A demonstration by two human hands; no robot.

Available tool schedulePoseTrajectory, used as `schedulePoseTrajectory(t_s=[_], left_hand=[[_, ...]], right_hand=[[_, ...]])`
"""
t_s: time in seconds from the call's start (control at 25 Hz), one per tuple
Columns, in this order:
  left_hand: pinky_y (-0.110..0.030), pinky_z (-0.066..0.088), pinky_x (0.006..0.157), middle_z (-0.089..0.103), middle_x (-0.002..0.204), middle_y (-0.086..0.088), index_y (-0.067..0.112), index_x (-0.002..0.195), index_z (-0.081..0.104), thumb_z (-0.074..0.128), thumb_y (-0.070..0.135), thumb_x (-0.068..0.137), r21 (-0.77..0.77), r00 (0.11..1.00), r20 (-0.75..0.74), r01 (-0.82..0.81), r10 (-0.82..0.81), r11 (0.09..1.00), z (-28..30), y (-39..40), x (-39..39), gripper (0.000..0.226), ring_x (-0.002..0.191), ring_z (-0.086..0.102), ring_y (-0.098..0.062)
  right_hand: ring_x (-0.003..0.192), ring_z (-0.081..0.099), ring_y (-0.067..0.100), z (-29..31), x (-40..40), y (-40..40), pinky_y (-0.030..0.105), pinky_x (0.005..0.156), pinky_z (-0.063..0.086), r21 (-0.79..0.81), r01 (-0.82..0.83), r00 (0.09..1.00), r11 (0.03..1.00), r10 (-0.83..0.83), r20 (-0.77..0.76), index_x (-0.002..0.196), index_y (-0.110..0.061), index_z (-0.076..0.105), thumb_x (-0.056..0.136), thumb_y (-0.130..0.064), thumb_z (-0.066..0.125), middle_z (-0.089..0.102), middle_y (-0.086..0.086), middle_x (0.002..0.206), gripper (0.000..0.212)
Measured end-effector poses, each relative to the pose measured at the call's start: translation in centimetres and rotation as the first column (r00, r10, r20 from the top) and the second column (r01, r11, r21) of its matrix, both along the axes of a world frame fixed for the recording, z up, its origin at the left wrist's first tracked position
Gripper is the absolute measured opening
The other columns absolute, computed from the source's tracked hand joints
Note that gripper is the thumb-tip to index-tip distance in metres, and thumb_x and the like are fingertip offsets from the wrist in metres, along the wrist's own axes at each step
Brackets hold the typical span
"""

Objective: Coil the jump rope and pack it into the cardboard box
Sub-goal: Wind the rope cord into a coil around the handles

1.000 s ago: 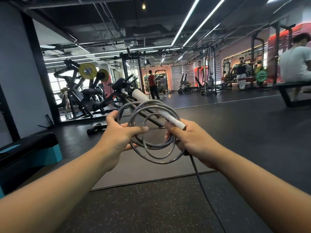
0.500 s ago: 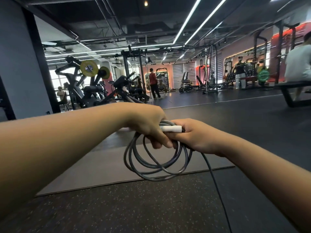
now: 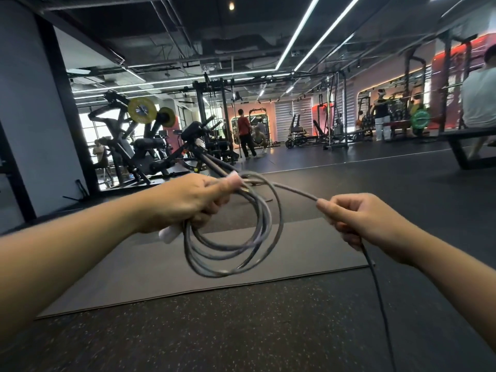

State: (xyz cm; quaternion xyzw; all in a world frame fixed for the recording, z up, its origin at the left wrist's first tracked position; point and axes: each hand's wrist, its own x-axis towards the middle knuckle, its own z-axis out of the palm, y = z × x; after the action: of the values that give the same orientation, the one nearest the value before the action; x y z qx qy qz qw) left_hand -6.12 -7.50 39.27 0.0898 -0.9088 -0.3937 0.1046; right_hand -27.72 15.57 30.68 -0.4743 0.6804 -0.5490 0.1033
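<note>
A grey jump rope hangs in several loops in front of me. My left hand grips the loops together with the white handle, whose two ends stick out of my fist. From the coil a stretch of rope runs right to my right hand, which pinches it at the fingertips. Below that hand the free rope drops toward the floor and out of view. No cardboard box is in view.
A grey mat lies on the speckled black floor under my hands. Weight machines stand at the back left. A bench with a seated person is at the right. More people stand far back.
The coil and handle passed from my right hand into my left. My right hand slid out to the right along the rope, drawing a straight stretch from the coil.
</note>
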Motion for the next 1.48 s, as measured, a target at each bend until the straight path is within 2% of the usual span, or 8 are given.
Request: schedulePoseTrajectory(t_s=[0.2, 0.44, 0.8, 0.96, 1.08, 1.16, 1.28, 1.48], left_hand=[[-0.022, 0.035, 0.045, 0.031, 0.053, 0.007, 0.018, 0.074, 0.045, 0.060, 0.056, 0.090, 0.635, 0.860, -0.425, 0.062, 0.281, 0.770, -2.5, 1.7, -2.0, 0.044, 0.041, 0.030, -0.008], [-0.023, 0.040, 0.042, 0.036, 0.048, 0.008, 0.019, 0.075, 0.043, 0.059, 0.041, 0.100, 0.868, 0.619, -0.482, 0.238, 0.620, 0.437, -2.8, 6.6, -6.3, 0.037, 0.038, 0.035, -0.007], [-0.049, 0.053, 0.095, 0.083, 0.098, -0.007, 0.014, 0.091, 0.081, 0.052, 0.054, 0.099, 0.716, 0.690, -0.463, -0.079, 0.556, 0.694, -4.5, 8.5, -6.6, 0.050, 0.091, 0.075, -0.027], [-0.039, 0.049, 0.082, 0.078, 0.114, 0.001, 0.021, 0.109, 0.070, 0.079, 0.049, 0.080, 0.676, 0.726, -0.400, -0.178, 0.559, 0.715, -5.4, 5.3, -5.0, 0.042, 0.107, 0.071, -0.024], [-0.043, 0.051, 0.096, 0.045, 0.156, -0.010, 0.039, 0.154, 0.025, 0.093, 0.038, 0.060, 0.456, 0.730, -0.492, -0.249, 0.475, 0.855, -4.2, 3.2, -2.5, 0.116, 0.133, 0.055, -0.027], [-0.052, 0.027, 0.121, 0.011, 0.172, 0.000, 0.053, 0.155, 0.002, 0.088, 0.051, 0.055, -0.158, 0.826, -0.537, -0.300, 0.173, 0.941, -1.6, 3.1, -0.8, 0.131, 0.155, 0.020, -0.023], [-0.051, -0.002, 0.127, -0.013, 0.172, 0.009, 0.046, 0.156, -0.019, 0.080, 0.056, 0.068, -0.898, 0.993, -0.105, -0.075, -0.046, 0.433, 1.4, 5.1, -1.1, 0.132, 0.157, -0.015, -0.015], [-0.033, 0.043, 0.104, 0.060, 0.124, 0.007, 0.030, 0.157, 0.017, 0.089, 0.047, 0.066, -0.885, 0.979, 0.203, 0.183, 0.001, 0.429, 2.0, 8.0, -5.1, 0.118, 0.124, 0.056, -0.023]], right_hand=[[0.055, 0.030, 0.010, -3.3, 2.1, -3.6, 0.028, 0.052, 0.026, -0.238, -0.212, 0.900, 0.948, 0.284, 0.330, 0.098, -0.016, 0.069, 0.073, -0.078, 0.064, 0.038, -0.007, 0.067, 0.066], [0.057, 0.035, 0.007, -3.8, 8.3, -7.8, 0.026, 0.053, 0.027, -0.444, -0.297, 0.821, 0.845, 0.464, 0.333, 0.129, -0.016, 0.055, 0.074, -0.063, 0.078, 0.059, -0.003, 0.082, 0.076], [0.042, 0.025, 0.008, 0.3, 8.8, -8.3, 0.024, 0.041, 0.017, -0.577, 0.101, 0.748, 0.810, 0.321, 0.581, 0.093, -0.018, 0.067, 0.090, -0.025, 0.073, 0.039, -0.002, 0.055, 0.010], [0.044, 0.026, 0.009, 1.6, 6.7, -6.4, 0.022, 0.040, 0.016, -0.422, 0.043, 0.874, 0.906, 0.171, 0.455, 0.083, -0.015, 0.064, 0.092, -0.016, 0.069, 0.038, 0.002, 0.057, 0.010], [0.050, 0.031, 0.015, 2.5, 5.4, -4.5, 0.026, 0.044, 0.019, -0.216, -0.028, 0.978, 0.976, 0.071, 0.196, 0.085, -0.015, 0.070, 0.091, -0.015, 0.071, 0.048, 0.008, 0.059, 0.007], [0.049, 0.036, 0.015, 3.1, 5.1, -3.6, 0.025, 0.043, 0.024, -0.080, -0.048, 0.998, 0.996, 0.050, 0.026, 0.084, -0.018, 0.073, 0.091, -0.016, 0.073, 0.058, 0.005, 0.058, 0.007], [0.046, 0.053, -0.001, 4.1, 5.0, -3.1, 0.013, 0.046, 0.037, 0.098, -0.029, 0.972, 0.995, 0.051, -0.231, 0.083, -0.022, 0.074, 0.089, -0.019, 0.075, 0.069, -0.005, 0.062, 0.007], [0.086, 0.071, 0.017, 5.1, 5.8, -3.6, 0.034, 0.078, 0.057, 0.226, -0.067, 0.897, 0.972, 0.158, -0.414, 0.101, -0.024, 0.073, 0.079, -0.025, 0.079, 0.078, 0.002, 0.093, 0.023]])
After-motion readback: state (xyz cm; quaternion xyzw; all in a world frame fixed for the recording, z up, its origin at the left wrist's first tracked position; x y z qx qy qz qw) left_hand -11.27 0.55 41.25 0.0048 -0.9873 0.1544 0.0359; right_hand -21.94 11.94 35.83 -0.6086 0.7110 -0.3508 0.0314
